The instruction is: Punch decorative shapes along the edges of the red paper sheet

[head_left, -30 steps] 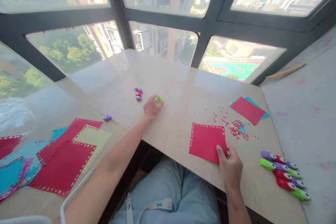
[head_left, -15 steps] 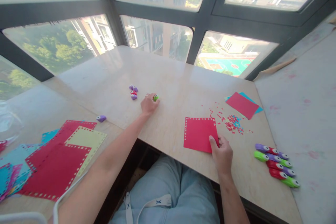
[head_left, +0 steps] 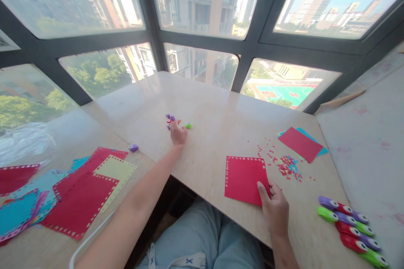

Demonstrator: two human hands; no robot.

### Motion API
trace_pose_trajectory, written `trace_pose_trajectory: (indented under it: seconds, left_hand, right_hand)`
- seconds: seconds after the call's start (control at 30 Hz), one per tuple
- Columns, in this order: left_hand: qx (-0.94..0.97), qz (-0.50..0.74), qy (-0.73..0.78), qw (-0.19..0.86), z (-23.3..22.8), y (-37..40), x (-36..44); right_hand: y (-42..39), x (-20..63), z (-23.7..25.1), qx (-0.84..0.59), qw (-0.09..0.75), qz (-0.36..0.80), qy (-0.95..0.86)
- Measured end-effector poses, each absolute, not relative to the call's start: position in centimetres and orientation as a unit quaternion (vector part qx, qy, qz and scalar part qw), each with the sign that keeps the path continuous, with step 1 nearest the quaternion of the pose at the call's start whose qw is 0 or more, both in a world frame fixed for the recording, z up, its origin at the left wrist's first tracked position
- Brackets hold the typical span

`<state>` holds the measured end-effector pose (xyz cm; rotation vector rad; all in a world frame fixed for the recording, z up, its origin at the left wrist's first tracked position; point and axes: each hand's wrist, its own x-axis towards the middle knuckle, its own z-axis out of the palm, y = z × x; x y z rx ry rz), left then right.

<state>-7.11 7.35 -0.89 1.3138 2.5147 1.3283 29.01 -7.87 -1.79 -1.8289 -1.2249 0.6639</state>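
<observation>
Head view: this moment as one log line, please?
left hand: at purple-red punch cluster | green punch: beside left hand | right hand: gripping red sheet

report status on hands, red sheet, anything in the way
Left hand at purple and red punches, grip unclear. Right hand pinching red sheet, holes along two edges. Green punch beside left hand; loose paper bits near sheet.

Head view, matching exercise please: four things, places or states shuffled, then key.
Things
1. Red square paper sheet with punched edge holes
2. Lone purple rounded craft punch
3. Tiny red and blue paper bits
4. Plain red rectangular paper sheet

Places or states
A. Loosely heaped, some scattered
B. Lying over a blue sheet
C. Held by the right hand
D. Near the pale yellow hole-edged sheet

Pairs: 1-C, 2-D, 3-A, 4-B
</observation>
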Motion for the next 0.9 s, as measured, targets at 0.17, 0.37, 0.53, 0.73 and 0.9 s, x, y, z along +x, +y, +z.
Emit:
trace_pose_trajectory:
  seconds: [0.17,0.37,0.53,0.73,0.9]
  left_hand:
    - [0.385,0.443,0.807,-0.073,-0.8,5.0,-10.9]
    - [0.387,0.37,0.844,-0.017,-0.5,5.2,-16.2]
    - [0.445,0.322,0.835,0.04,-0.2,7.1,-16.6]
    - [0.475,0.31,0.823,0.025,-1.0,8.1,-16.6]
    - [0.475,0.334,0.814,0.022,-1.8,8.1,-17.0]
  right_hand:
    - [-8.1,29.1,-1.7,-0.719,0.422,0.277,-0.478]
    - [-7.9,29.0,-1.6,-0.71,0.415,0.256,-0.508]
    - [-7.9,28.4,-0.7,-0.704,0.418,0.252,-0.515]
    - [-8.0,28.3,-0.6,-0.703,0.418,0.257,-0.514]
    - [-8.0,28.4,-1.0,-0.712,0.41,0.243,-0.516]
